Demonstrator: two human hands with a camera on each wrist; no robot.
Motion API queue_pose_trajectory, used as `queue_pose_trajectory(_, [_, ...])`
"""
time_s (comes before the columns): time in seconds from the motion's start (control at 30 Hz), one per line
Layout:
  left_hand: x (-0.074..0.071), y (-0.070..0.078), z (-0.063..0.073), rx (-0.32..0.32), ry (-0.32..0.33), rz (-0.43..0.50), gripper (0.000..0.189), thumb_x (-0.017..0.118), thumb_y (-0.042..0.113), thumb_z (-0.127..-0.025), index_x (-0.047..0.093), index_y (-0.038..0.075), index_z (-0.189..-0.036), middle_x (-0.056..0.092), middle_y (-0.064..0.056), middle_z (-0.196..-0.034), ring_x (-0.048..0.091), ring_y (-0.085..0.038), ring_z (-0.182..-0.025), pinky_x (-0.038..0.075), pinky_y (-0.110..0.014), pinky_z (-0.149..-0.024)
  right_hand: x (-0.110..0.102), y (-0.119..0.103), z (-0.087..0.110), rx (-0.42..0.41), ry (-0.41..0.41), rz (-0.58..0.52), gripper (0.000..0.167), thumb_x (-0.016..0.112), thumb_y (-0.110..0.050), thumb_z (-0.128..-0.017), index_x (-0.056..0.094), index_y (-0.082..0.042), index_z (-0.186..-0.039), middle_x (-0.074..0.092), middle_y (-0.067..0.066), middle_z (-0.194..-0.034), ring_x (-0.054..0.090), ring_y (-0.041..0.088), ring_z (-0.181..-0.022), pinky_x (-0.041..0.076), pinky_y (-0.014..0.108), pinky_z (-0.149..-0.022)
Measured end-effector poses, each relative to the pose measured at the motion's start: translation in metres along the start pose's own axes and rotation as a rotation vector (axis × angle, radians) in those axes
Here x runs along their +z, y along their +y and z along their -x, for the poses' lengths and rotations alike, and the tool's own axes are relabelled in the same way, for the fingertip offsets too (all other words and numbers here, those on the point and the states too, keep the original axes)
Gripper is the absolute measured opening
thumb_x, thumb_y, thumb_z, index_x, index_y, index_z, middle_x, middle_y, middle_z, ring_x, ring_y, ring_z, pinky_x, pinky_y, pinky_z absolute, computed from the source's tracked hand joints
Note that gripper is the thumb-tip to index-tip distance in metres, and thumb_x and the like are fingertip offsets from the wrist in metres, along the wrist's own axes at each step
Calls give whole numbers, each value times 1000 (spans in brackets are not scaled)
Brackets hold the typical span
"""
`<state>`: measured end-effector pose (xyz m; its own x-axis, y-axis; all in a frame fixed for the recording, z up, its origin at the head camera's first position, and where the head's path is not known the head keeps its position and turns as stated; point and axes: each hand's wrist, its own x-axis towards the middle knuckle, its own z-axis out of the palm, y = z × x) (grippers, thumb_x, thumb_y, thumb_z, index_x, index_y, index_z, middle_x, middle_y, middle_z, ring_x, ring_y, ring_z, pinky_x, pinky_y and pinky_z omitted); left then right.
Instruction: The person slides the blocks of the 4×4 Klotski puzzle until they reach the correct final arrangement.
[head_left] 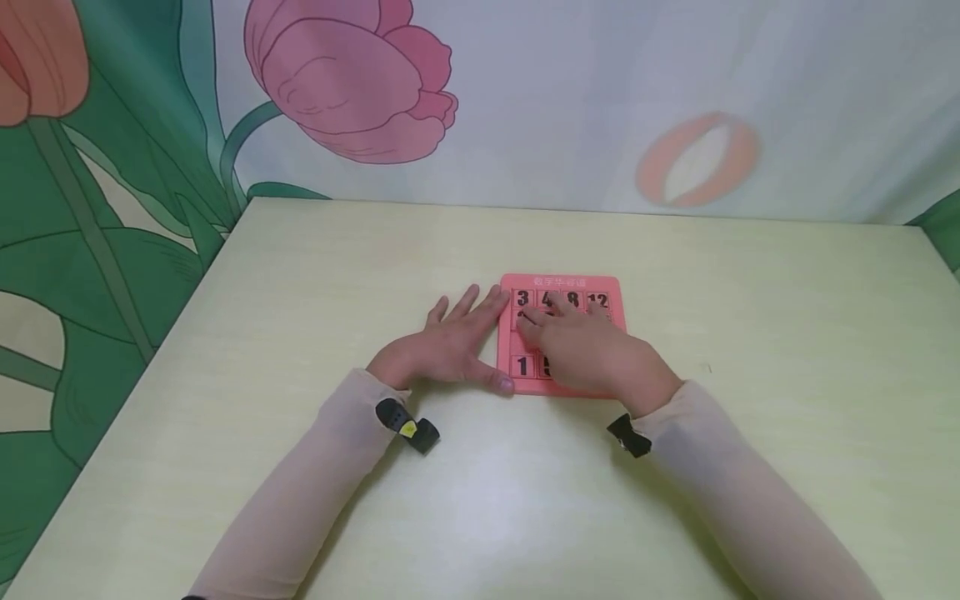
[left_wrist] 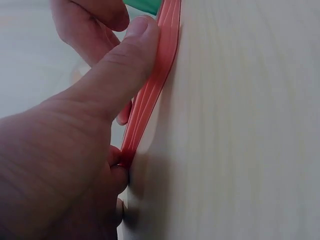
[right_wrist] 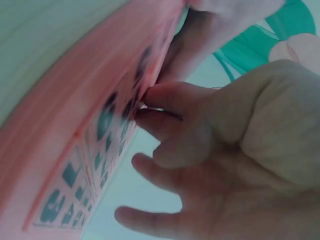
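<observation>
So I'm standing here and there's a person working on a pink number puzzle board (head_left: 517, 282), which lies flat on the pale surface (head_left: 487, 517), more or less in the middle.

Their left hand (head_left: 453, 342) is spread out along the left edge of the board: fingers pretty straight, fingertips up near the top corner and the thumb (head_left: 495, 381) down by the bottom one. From the left wrist view it's just resting against the side, not clutching anything.

The right hand (head_left: 581, 342) is over the board, loose and not clenched, with fingertips touching the number tiles. It covers a good chunk of them, so I can't read the middle ones. Top row reads 3, 4, 8, 12, and a 1 tile (head_left: 522, 366) sits at bottom left with a half-hidden 5 beside it.

Light sleeves (head_left: 300, 483) on both arms, plus a dark strap (head_left: 390, 415) with a yellow bit at the left wrist and a black one at the right. Behind the surface there's a cloth (head_left: 562, 83) with a big pink flower (head_left: 345, 83) and green leaves (head_left: 97, 275) on it.
</observation>
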<state>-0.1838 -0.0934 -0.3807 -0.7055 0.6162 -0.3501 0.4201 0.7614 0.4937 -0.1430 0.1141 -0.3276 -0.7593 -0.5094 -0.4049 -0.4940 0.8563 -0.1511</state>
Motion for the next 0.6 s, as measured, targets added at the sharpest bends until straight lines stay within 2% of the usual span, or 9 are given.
queue_pose_trajectory(0.13, [-1,2,1,-10,0,6,127,76,67,-78,-6,21,-163,-10,5,-168,-20,-18,-151,-14,-47,-119,-1,0,3,-23,-1,-19,56,49,-5,-102,40,-14,-157,29,8,-164,12,40,-151,20,70,-112])
queue_pose_trajectory(0.33, [0,3,1,3,6,17,128,76,69,-76,-5,20,-163,-10,4,-168,-21,-18,-151,-15,-47,-118,-3,-10,31,-113,-108,-61,60,49,5,-98,45,-16,-154,37,7,-160,16,38,-151,24,72,-109])
queue_pose_trajectory(0.43, [0,3,1,6,9,9,128,75,69,-77,-5,19,-163,-10,3,-168,-20,-19,-151,-15,-47,-118,-1,-14,35,-98,-112,-41,63,48,6,-95,44,-15,-155,33,7,-162,14,39,-151,21,73,-110])
queue_pose_trajectory(0.6, [1,2,1,1,6,-7,127,75,68,-78,-5,19,-163,-10,3,-168,-20,-20,-151,-14,-48,-119,4,-8,26,-8,-35,1,59,55,-5,-100,43,-21,-156,23,12,-165,12,43,-150,19,73,-111])
